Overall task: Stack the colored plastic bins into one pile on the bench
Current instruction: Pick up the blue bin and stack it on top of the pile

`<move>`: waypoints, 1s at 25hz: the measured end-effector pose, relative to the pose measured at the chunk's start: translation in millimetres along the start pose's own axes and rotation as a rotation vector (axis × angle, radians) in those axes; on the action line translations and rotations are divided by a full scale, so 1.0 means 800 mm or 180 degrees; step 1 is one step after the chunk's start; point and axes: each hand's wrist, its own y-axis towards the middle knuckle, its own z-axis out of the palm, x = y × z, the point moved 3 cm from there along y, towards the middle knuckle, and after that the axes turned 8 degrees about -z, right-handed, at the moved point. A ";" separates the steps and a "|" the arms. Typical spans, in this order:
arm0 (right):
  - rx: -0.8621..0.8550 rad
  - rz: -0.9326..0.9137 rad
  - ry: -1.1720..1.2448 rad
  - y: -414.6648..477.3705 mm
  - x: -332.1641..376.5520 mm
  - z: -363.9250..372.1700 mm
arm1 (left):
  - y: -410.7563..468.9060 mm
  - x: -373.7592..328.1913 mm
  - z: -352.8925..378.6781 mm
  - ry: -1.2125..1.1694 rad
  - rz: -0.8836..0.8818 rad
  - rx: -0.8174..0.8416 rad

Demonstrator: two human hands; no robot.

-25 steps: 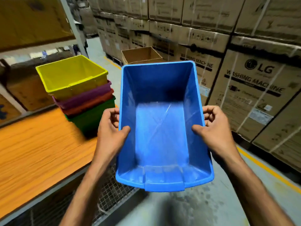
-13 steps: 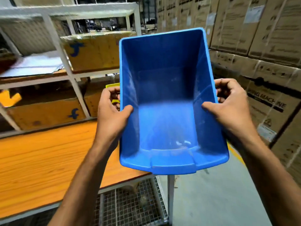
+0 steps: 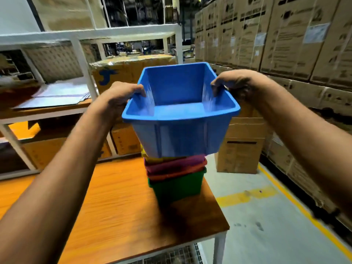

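A blue plastic bin [image 3: 179,138] hangs upright, directly over a pile of nested bins on the wooden bench [image 3: 118,212]. My left hand [image 3: 122,96] grips its left rim and my right hand [image 3: 236,84] grips its right rim. The pile shows a green bin [image 3: 177,187] at the bottom, then an orange-red rim [image 3: 171,175], a purple bin [image 3: 171,164] and a sliver of the yellow bin [image 3: 150,159] on top. The blue bin's base covers most of the yellow bin; whether it touches it I cannot tell.
The pile stands near the bench's right end. White metal shelving [image 3: 82,60] with cardboard boxes rises behind the bench. A brown carton [image 3: 240,151] sits on the floor to the right, and stacked appliance cartons [image 3: 297,39] line the aisle with its yellow floor stripe [image 3: 304,212].
The blue bin has swung from tilted with its opening facing me to upright, and moved forward over the pile. The pile, hidden half a second ago, is back in view below it.
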 end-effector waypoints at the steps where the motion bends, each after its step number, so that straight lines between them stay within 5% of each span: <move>1: 0.0119 0.0101 0.0064 0.009 0.007 0.003 | 0.005 -0.006 -0.003 0.0177 -0.0193 0.0073; 6: 0.0387 0.0529 0.0155 0.076 0.010 0.015 | 0.040 -0.006 -0.017 0.0695 -0.0727 0.0286; 25: 0.0614 0.0535 0.0413 0.132 -0.026 0.056 | 0.079 0.048 0.000 -0.0397 -0.1108 0.0128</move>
